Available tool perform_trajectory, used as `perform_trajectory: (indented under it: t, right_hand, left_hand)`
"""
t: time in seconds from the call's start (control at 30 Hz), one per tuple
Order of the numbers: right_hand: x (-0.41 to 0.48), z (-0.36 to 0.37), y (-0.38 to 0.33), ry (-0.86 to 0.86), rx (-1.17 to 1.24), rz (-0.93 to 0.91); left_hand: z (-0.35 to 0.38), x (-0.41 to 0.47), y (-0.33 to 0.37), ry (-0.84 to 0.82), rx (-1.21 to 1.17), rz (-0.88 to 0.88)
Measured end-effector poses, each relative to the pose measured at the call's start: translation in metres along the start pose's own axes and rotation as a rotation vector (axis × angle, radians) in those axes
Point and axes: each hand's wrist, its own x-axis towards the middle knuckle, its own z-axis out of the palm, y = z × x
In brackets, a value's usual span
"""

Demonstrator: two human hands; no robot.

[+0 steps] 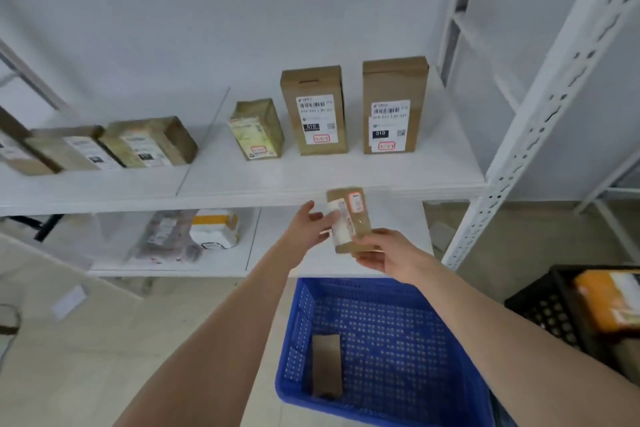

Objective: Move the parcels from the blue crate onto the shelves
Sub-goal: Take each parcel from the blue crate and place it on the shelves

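I hold a small brown parcel point(350, 220) with a white label and an orange sticker in front of the shelf edge. My right hand point(388, 253) grips its lower end from below. Fingers of my left hand point(308, 220) touch its left side. Below, the blue crate point(367, 291) stands on the floor with one small brown parcel point(326, 366) lying at its left side. On the upper shelf point(311, 177) stand two tall labelled boxes point(314, 111) point(394, 106) and a smaller box point(257, 130), with more boxes point(149, 142) further left.
The lower shelf point(304, 263) carries a white and yellow bag point(216, 229) and a clear wrapped bag point(166, 236). A white perforated upright point(540, 125) rises on the right. A black crate point(554, 308) with an orange parcel point(606, 302) sits at the far right.
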Motion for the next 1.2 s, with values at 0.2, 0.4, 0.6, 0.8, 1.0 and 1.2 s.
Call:
perform_trajectory:
  t: [0.2, 0.4, 0.6, 0.8, 1.0, 1.2]
  right_hand:
    - [-0.018, 0.042, -0.02, -0.008, -0.074, -0.079]
    - [-0.011, 0.085, -0.045, 0.133, 0.126, -0.229]
    - [-0.001, 0.144, -0.039, 0.194, 0.349, -0.26]
    - [0.004, 0.165, -0.036, 0.256, 0.256, -0.252]
    - [0.01, 0.175, -0.037, 0.303, 0.167, -0.274]
    - [0.01, 0.192, -0.039, 0.276, 0.139, -0.286]
  left_hand:
    - [-0.033, -0.02, 0.038, -0.174, 0.298, 0.077]
    - [-0.091, -0.011, 0.065, -0.251, 0.43, 0.183]
    - [-0.151, 0.004, 0.071, -0.181, 0.279, 0.196]
    - [-0.175, 0.005, 0.071, -0.191, 0.215, 0.234]
    - [-0.184, -0.003, 0.06, -0.139, 0.275, 0.248]
    - [-0.199, -0.01, 0.06, -0.021, 0.31, 0.265]
